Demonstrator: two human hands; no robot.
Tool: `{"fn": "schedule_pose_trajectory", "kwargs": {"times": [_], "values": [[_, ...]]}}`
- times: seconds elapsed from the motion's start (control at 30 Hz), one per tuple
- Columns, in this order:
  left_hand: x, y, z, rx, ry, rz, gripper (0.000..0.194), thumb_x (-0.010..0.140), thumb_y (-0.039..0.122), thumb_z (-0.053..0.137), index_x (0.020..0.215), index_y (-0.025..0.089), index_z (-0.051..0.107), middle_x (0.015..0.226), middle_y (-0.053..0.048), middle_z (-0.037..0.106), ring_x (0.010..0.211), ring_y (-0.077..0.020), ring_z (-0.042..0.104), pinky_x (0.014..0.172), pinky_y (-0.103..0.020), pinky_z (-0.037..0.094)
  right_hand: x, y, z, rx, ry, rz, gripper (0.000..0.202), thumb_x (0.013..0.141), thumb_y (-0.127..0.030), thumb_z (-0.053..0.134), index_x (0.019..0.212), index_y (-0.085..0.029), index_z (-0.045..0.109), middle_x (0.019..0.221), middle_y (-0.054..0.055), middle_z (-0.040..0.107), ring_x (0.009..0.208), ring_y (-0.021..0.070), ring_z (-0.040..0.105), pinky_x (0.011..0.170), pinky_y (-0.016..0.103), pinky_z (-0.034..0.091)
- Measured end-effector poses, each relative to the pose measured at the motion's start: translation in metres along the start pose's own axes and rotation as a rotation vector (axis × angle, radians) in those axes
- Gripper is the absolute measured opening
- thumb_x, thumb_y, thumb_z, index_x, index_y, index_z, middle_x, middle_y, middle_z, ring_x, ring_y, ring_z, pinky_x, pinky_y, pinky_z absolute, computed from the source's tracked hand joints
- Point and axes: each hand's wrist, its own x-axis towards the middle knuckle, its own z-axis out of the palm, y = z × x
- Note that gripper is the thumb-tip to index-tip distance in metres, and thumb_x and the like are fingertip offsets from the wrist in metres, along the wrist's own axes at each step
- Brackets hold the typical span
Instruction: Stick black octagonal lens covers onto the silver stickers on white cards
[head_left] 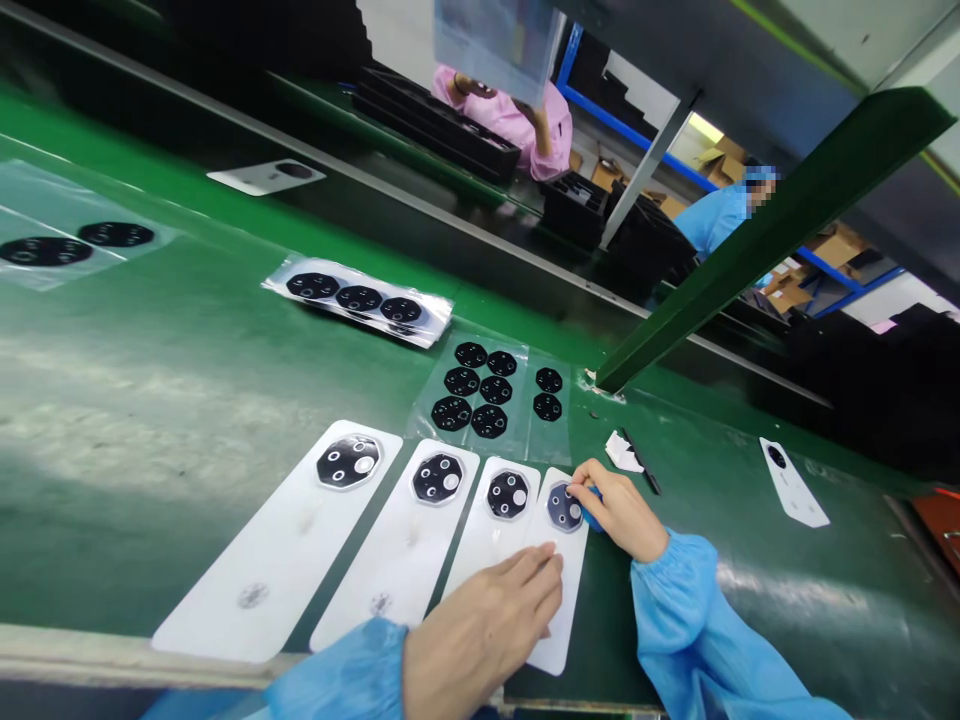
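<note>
Several white phone-back-shaped panels lie side by side, each with a dark camera-lens sticker near its far end. My left hand rests with fingers stretched out on the rightmost white panel, also covering part of the white panel to its left. My right hand is closed beside the rightmost panel's octagonal lens sticker, its fingertips at the sticker's right edge. A small blue piece shows under those fingers; its kind is mostly hidden. Farther left lie two more panels, one white panel and another white panel.
Clear sheets with black octagonal stickers lie behind the panels, beside a stacked sticker pack. A black pen-like stick and crumpled white paper lie near a green post. Across the bench are a person in pink and another in blue.
</note>
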Motion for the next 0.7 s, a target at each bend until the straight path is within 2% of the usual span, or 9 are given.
{"fn": "schedule_pose_trajectory", "kwargs": {"times": [0.23,0.4,0.53,0.7], "values": [[0.0,0.001,-0.001,0.001,-0.009,-0.002,0.023,0.088,0.019,0.054,0.108,0.008,0.055,0.115,-0.011,0.063,0.112,-0.021,0.055,0.095,-0.03,0.042,0.006,-0.003,-0.002,-0.084,-0.052,-0.016,0.013,0.093,-0.021,0.038,0.082,-0.022,0.043,0.069,-0.002,0.06,0.063,0.0148,0.06,0.061,0.024,0.042],[-0.001,0.0,0.002,-0.009,0.005,-0.01,0.023,0.088,0.017,0.052,0.109,0.009,0.056,0.115,-0.009,0.063,0.112,-0.0213,0.056,0.097,-0.03,0.042,0.005,-0.007,0.001,-0.207,-0.044,-0.022,0.012,0.092,-0.017,0.038,0.081,-0.021,0.042,0.065,-0.001,0.059,0.055,0.0172,0.06,0.054,0.025,0.035],[0.0,0.0,0.001,-0.042,-0.032,-0.012,0.025,0.087,0.019,0.054,0.11,0.009,0.056,0.116,-0.01,0.063,0.112,-0.0223,0.056,0.097,-0.031,0.044,-0.002,-0.01,0.007,-0.288,-0.01,-0.059,0.012,0.091,-0.014,0.038,0.081,-0.02,0.043,0.065,0.001,0.059,0.053,0.018,0.06,0.05,0.026,0.03],[0.001,0.0,-0.002,-0.085,-0.063,-0.029,0.026,0.086,0.02,0.056,0.11,0.009,0.056,0.118,-0.01,0.062,0.113,-0.0228,0.055,0.097,-0.03,0.044,-0.019,-0.015,0.013,-0.312,-0.008,-0.143,0.012,0.09,-0.015,0.036,0.081,-0.02,0.043,0.065,0.001,0.059,0.053,0.0174,0.059,0.05,0.026,0.031]]}}
